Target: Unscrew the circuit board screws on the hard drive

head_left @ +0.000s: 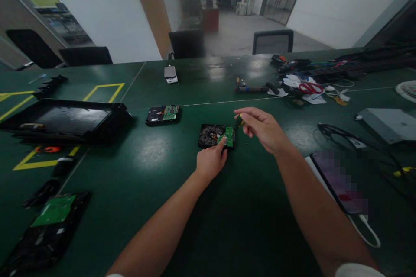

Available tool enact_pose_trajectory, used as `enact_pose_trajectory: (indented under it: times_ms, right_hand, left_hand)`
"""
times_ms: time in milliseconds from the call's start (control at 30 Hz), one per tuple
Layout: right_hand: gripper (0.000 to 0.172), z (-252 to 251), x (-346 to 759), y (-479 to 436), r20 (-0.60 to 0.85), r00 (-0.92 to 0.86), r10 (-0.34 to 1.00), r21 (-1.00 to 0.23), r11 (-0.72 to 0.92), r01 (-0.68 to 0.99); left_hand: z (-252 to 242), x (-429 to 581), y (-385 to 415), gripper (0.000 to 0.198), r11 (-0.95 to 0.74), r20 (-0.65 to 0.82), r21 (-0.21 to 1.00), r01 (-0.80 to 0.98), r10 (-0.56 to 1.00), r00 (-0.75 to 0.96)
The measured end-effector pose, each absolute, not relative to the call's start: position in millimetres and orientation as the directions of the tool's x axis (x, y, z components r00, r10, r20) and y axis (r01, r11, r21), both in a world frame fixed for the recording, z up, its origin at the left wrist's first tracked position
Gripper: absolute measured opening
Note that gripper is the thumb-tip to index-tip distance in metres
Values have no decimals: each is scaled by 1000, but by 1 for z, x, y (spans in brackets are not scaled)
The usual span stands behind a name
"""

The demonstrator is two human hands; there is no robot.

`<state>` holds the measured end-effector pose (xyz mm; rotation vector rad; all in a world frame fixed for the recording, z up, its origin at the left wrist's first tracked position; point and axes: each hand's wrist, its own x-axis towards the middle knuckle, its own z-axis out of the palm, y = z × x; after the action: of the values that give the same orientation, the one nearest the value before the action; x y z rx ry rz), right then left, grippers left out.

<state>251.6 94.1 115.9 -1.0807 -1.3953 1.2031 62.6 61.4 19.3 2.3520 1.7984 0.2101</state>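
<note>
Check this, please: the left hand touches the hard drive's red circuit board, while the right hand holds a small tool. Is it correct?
The circuit board is green, not red, as the head view shows. The left hand touches it, and the right hand holds a small tool.

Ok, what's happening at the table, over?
Left hand on hard drive. Right hand holds yellow-and-green tool beside it. Second drive apart to the left, not in the way.

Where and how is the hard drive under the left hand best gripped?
Probably grip the hard drive by both long edges at its dark left end, coming from the left: it lies flat, the left hand touches the green board, and the right hand holds a tool near the other end.
</note>
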Motion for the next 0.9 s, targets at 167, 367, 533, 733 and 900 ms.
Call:
enact_pose_trajectory:
  times_ms: [167, 367, 533, 733, 900]
  right_hand:
    - [25, 114, 252, 95, 143, -35, 989, -984, 146, 100]
    - [23, 116, 249, 93, 73, -49, 996, -997, 74, 17]
    - [27, 118, 250, 93, 51, -141, 989, -999, 49, -12]
    - [29, 118, 249, 91, 38, -183, 982, -996, 22, -85]
    - [28, 117, 248, 92, 80, -179, 980, -996, 72, -52]
  left_hand:
    - [19, 63, 62, 56, -257, -3, 220, 941, 964, 264]
    - [18, 63, 62, 56, -258, 10, 220, 941, 965, 262]
    - [21, 64, 61, 56, -250, -5, 218, 943, 966, 257]
    - [22, 64, 61, 56, -246, -14, 216, 945, 967, 254]
    - [19, 63, 62, 56, -248, 2, 226, 942, 967, 254]
